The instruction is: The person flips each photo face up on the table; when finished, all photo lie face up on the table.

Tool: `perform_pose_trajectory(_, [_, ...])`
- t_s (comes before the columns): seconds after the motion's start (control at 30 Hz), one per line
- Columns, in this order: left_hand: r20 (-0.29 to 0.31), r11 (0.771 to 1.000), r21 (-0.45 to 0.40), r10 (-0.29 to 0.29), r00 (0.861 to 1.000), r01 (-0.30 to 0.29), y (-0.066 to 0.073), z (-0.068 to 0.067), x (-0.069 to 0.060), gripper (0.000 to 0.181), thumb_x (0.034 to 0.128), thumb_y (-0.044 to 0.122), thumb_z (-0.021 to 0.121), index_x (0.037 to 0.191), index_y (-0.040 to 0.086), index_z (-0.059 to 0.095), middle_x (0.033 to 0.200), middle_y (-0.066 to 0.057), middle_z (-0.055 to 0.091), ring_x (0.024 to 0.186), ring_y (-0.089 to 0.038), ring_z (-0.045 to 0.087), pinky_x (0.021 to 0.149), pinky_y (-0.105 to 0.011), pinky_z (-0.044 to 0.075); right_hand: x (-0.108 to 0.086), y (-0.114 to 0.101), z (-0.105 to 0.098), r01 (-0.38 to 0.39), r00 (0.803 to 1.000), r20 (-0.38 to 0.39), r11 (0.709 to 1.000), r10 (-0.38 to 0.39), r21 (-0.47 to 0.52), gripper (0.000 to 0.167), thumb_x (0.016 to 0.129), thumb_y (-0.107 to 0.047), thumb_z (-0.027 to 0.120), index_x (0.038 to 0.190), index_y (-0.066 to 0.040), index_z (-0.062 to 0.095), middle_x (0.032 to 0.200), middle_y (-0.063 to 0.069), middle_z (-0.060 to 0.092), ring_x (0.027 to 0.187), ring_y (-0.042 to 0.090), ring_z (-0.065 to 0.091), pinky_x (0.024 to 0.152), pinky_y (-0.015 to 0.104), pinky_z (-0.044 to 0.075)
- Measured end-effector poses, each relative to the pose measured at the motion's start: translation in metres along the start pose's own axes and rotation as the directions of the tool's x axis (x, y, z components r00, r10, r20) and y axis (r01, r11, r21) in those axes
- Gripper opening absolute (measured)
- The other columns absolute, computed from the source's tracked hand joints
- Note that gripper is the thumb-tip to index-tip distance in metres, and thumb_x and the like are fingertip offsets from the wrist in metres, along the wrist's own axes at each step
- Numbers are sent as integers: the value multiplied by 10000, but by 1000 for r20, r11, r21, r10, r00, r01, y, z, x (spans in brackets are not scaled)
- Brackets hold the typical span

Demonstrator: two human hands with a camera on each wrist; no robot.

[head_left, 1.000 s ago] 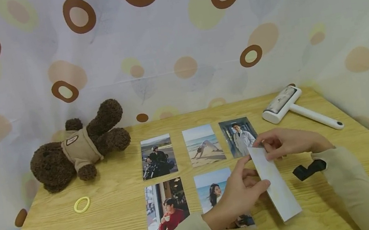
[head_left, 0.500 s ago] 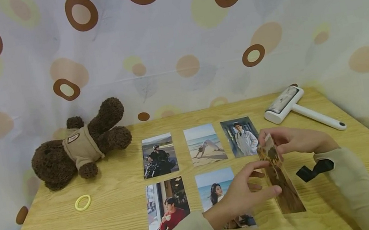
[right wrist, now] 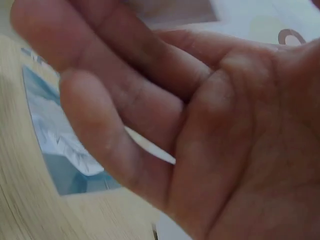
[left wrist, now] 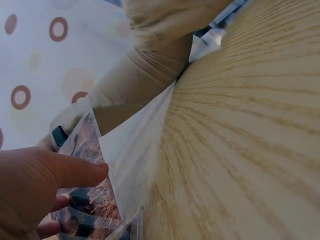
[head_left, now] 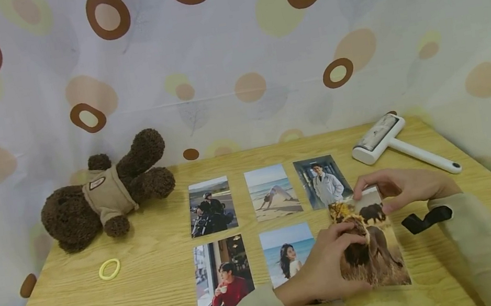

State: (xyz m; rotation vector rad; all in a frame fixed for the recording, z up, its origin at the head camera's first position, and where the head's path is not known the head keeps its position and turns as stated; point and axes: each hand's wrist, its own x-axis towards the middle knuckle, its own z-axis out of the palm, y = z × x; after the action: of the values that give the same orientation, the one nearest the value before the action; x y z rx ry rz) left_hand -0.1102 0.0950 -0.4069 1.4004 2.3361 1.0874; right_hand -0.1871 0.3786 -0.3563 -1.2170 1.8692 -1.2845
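Note:
A photo print of a lion and an elephant (head_left: 373, 245) tilts above the right part of the table, its picture side up. My left hand (head_left: 321, 266) grips its left side, with fingers across the lion's head and the thumb near the lower edge. In the left wrist view, the thumb (left wrist: 80, 171) lies against the picture. At the top right corner my right hand (head_left: 405, 187) pinches the print, thumb in front. Beneath my left hand lies a photo of a person at the sea (head_left: 289, 252), partly covered. A doctor photo (head_left: 326, 183) lies just behind the print.
Photos of a motorcyclist (head_left: 211, 208), a beach stretch (head_left: 274, 193) and a coffee drinker (head_left: 224, 280) lie in rows. A brown teddy bear (head_left: 106, 195) and a yellow ring (head_left: 109, 269) are at left. A white lint roller (head_left: 396, 141) lies back right.
The print has turned from its white back, past a narrow slant, to its picture side facing up. My left hand has moved onto its left side; my right hand keeps the top corner.

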Motion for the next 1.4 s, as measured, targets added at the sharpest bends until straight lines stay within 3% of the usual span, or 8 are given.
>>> perform_pose_trajectory(0.13, [48, 994, 109, 5, 999, -11, -2, 0, -1, 559, 854, 328, 726, 1350, 172, 521, 1543, -58, 294, 1392, -223, 329, 1046, -374, 403, -4, 1, -1, -109, 994, -16, 994, 109, -29, 508, 896, 131, 524, 1376, 65, 371, 1216, 73, 544, 696, 242, 546, 638, 344, 519])
perform_pose_trajectory(0.3, [95, 976, 218, -35, 995, 14, -1, 0, 0, 523, 859, 344, 714, 1329, 182, 551, 1570, -42, 269, 1428, -214, 298, 1028, -408, 424, -3, 4, -1, -183, 983, -28, 983, 182, -30, 469, 903, 89, 561, 1339, 73, 389, 781, 164, 589, 574, 309, 493, 554, 358, 508])
perform_pose_trajectory(0.4, [109, 959, 280, -79, 991, 45, 1, 1, -1, 527, 863, 400, 699, 1334, 222, 544, 1579, -7, 252, 1435, -185, 286, 1072, -443, 375, -2, 9, 0, -196, 980, -32, 981, 195, -7, 450, 895, 81, 582, 1309, 99, 409, 687, 222, 562, 515, 362, 429, 472, 370, 468])
perform_pose_trajectory(0.57, [127, 939, 337, -118, 985, 69, 1, 2, -2, 507, 873, 463, 669, 1327, 274, 543, 1570, 28, 269, 1438, -150, 275, 1120, -502, 294, 1, 15, 2, -218, 975, -40, 976, 219, 10, 432, 862, 101, 610, 1258, 154, 447, 677, 258, 571, 459, 345, 362, 428, 354, 426])
perform_pose_trajectory(0.77, [162, 938, 336, -145, 976, 83, 0, 3, -3, 502, 899, 484, 625, 1350, 286, 528, 1565, 22, 279, 1446, -191, 265, 1122, -507, 286, 8, 17, 8, -308, 949, -126, 937, 289, -168, 398, 821, 13, 699, 1187, 55, 549, 661, 152, 563, 469, 78, 439, 476, 237, 458])
perform_pose_trajectory(0.97, [171, 937, 343, -134, 976, 68, -1, 4, -3, 511, 922, 491, 586, 1377, 273, 507, 1564, 2, 281, 1452, -219, 251, 1124, -485, 295, 11, 17, 9, -383, 920, -175, 897, 350, -222, 388, 807, -16, 722, 1165, 10, 574, 708, 87, 588, 492, 120, 516, 487, 255, 478])
perform_pose_trajectory(1.17, [178, 932, 357, -125, 976, 54, -2, 4, -4, 517, 930, 497, 568, 1391, 275, 493, 1566, 3, 275, 1454, -221, 247, 1129, -476, 292, 12, 14, 11, -416, 901, -256, 866, 350, -278, 342, 754, -64, 785, 1052, -26, 623, 733, 77, 558, 567, 33, 478, 516, 244, 461])
perform_pose_trajectory(1.4, [179, 925, 374, -134, 975, 59, -3, 6, -3, 522, 927, 509, 566, 1394, 292, 479, 1567, 17, 266, 1457, -207, 237, 1122, -573, 242, 16, 15, 13, -447, 885, -288, 841, 366, -305, 327, 728, -79, 814, 1006, -68, 642, 727, 69, 550, 575, 49, 471, 518, 246, 456])
